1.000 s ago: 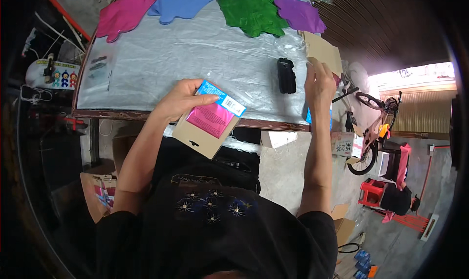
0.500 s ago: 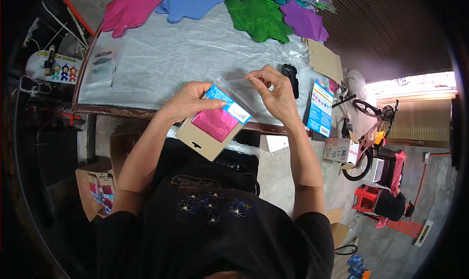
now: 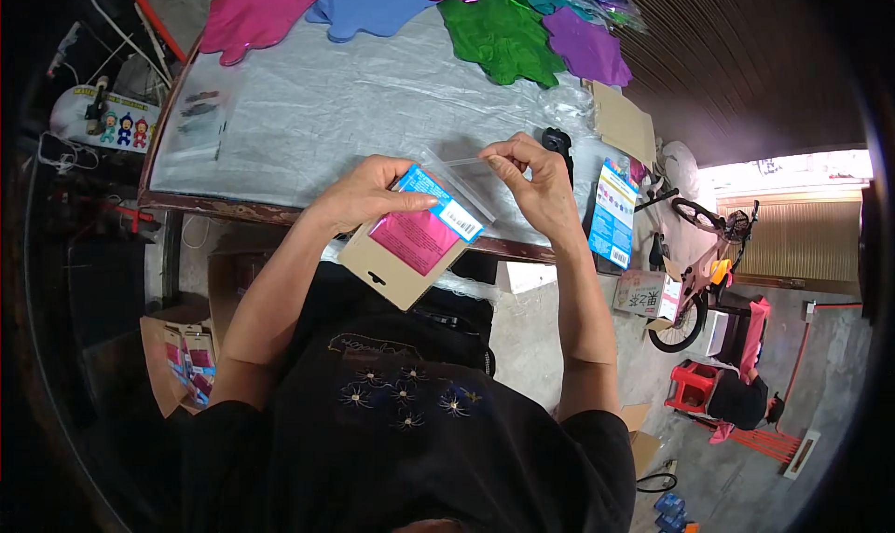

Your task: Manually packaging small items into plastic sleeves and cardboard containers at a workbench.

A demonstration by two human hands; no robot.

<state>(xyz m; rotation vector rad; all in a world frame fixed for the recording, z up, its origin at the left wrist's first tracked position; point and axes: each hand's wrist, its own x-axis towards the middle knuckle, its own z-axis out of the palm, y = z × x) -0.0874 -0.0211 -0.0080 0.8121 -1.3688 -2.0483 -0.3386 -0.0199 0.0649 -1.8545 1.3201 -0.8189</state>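
My left hand [image 3: 364, 197] is closed on a flat beige card package [image 3: 396, 272], its thumb across the blue top band. The package is tilted, with a pink panel, a barcode and a hang hole at its lower end. A clear plastic bag flap [image 3: 474, 197] sticks out beyond the blue end. My right hand [image 3: 541, 183] pinches a thin clear strip [image 3: 461, 163] that stretches from this flap; whether the strip is still joined along the flap I cannot tell.
Shiny foil shapes, among them a pink one [image 3: 256, 18] and a green one [image 3: 503, 41], lie along the table's far side. A blue package [image 3: 612, 214] lies at the right edge, near a black object [image 3: 557, 143]. An open carton [image 3: 166, 370] holds packages at lower left. A person [image 3: 736, 398] sits far right.
My right hand has shifted slightly right, and the clear strip and flap stretch a little further from the package. My left hand keeps its hold.
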